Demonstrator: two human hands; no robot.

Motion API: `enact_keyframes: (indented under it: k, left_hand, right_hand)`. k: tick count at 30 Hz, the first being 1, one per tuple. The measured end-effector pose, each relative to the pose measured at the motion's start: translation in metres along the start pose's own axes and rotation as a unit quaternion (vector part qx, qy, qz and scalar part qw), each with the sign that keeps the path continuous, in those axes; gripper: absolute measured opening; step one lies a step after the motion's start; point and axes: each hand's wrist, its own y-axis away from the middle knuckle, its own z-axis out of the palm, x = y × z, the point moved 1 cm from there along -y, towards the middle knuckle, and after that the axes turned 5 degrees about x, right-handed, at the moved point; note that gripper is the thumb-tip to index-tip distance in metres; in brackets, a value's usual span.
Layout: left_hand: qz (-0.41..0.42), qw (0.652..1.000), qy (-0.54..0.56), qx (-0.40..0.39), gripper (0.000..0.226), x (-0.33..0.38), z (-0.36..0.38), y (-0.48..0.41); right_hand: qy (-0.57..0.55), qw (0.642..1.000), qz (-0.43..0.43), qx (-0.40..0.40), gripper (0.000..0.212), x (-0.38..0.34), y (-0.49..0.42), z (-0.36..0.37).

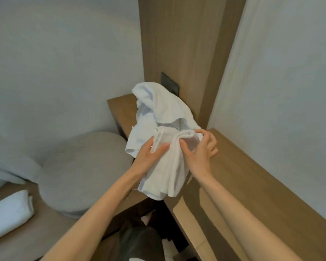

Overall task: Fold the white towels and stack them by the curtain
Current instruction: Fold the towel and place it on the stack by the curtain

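Both your forearms come up from the lower edge, bare, and meet near the centre. Your left hand (151, 156) enters from below-left w/ the palm turned inward; the thumb lies across a bunched fold of the white towel (159, 110) and presses it against the palm. The other fingers are behind the cloth, so I cannot tell how they lie. Your right hand (200, 150) has the wrist bent, fingers curled tight: thumb and forefinger pinch the rolled hem of the same towel, the rest are tucked close beside the wooden ledge (252, 176). The towel is held in the air over the ledge's near corner, in front of the wood-grain wall panel (177, 44). It is thick matte terry; the top stands up in a rounded, hood-like hump, and the lower part hangs btw. your wrists in soft vertical pleats w/ a ragged bottom edge. A second towel, the folded towel (8, 211), lies as a neat soft block at lower left on a brown bench (45, 234), just below the pale curtain (9, 166). Beside it sits a round grey cushion (79, 172) of smooth fabric. A dark square wall plate (170, 82) is partly behind the hump.
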Motion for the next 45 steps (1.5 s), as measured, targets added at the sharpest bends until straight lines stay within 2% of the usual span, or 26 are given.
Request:
enact_keyframes:
  k: [1,3,5,6,9,11,14,18,20,23,27,30,32,36,40,45]
  left_hand:
    - [-0.014,1.000,0.013,0.023,0.033,-0.004,-0.014,-0.002]
    - [-0.019,0.998,0.028,0.058,0.035,-0.010,-0.040,-0.008]
    - [-0.014,0.995,0.036,0.093,0.028,-0.017,-0.068,-0.016]
    - [-0.017,0.993,0.039,0.111,0.026,-0.021,-0.082,-0.021]
    - [-0.016,0.985,0.034,0.170,0.029,-0.033,-0.129,-0.044]
    - [-0.014,0.977,0.024,0.211,0.034,-0.043,-0.166,-0.061]
    - [-0.017,0.967,0.017,0.253,0.035,-0.056,-0.224,-0.080]
    - [-0.026,0.953,-0.011,0.303,0.029,-0.068,-0.297,-0.094]
    - [-0.039,0.936,-0.036,0.348,0.026,-0.075,-0.331,-0.092]
    - [-0.062,0.901,-0.064,0.425,0.035,-0.088,-0.379,-0.076]
    - [-0.111,0.840,-0.096,0.522,0.044,-0.107,-0.428,-0.043]
    - [-0.131,0.802,-0.111,0.572,0.043,-0.117,-0.448,-0.014]
    - [-0.147,0.776,-0.117,0.603,0.035,-0.121,-0.455,0.005]
    - [-0.197,0.729,-0.138,0.641,0.024,-0.130,-0.465,0.040]
    - [-0.231,0.710,-0.148,0.648,0.046,-0.141,-0.477,0.066]
    - [-0.269,0.672,-0.138,0.676,0.042,-0.158,-0.505,0.096]
  right_hand:
    - [-0.043,0.998,0.035,-0.019,0.056,-0.008,-0.001,0.017]
    - [-0.116,0.987,0.074,-0.083,0.048,-0.022,-0.005,0.054]
    - [-0.120,0.979,0.068,-0.148,0.027,-0.036,-0.008,0.094]
    - [-0.118,0.975,0.063,-0.176,0.023,-0.044,-0.008,0.115]
    - [-0.130,0.961,0.040,-0.241,0.026,-0.069,-0.003,0.178]
    - [-0.129,0.957,0.021,-0.260,0.024,-0.085,-0.001,0.221]
    - [-0.117,0.955,-0.006,-0.274,0.006,-0.108,-0.004,0.279]
    - [-0.094,0.954,-0.045,-0.282,0.023,-0.145,-0.003,0.346]
    - [-0.073,0.948,-0.062,-0.303,0.022,-0.159,-0.001,0.376]
    - [-0.057,0.938,-0.066,-0.335,0.015,-0.169,0.003,0.413]
    - [-0.007,0.934,-0.069,-0.351,0.024,-0.174,0.007,0.450]
    - [0.025,0.922,-0.085,-0.377,0.022,-0.175,0.012,0.468]
    - [0.046,0.912,-0.100,-0.394,0.021,-0.175,0.015,0.476]
    - [0.077,0.894,-0.110,-0.427,0.025,-0.176,0.023,0.489]
    - [0.093,0.882,-0.118,-0.446,0.026,-0.176,0.028,0.499]
    - [0.072,0.869,-0.126,-0.473,0.023,-0.183,0.043,0.520]
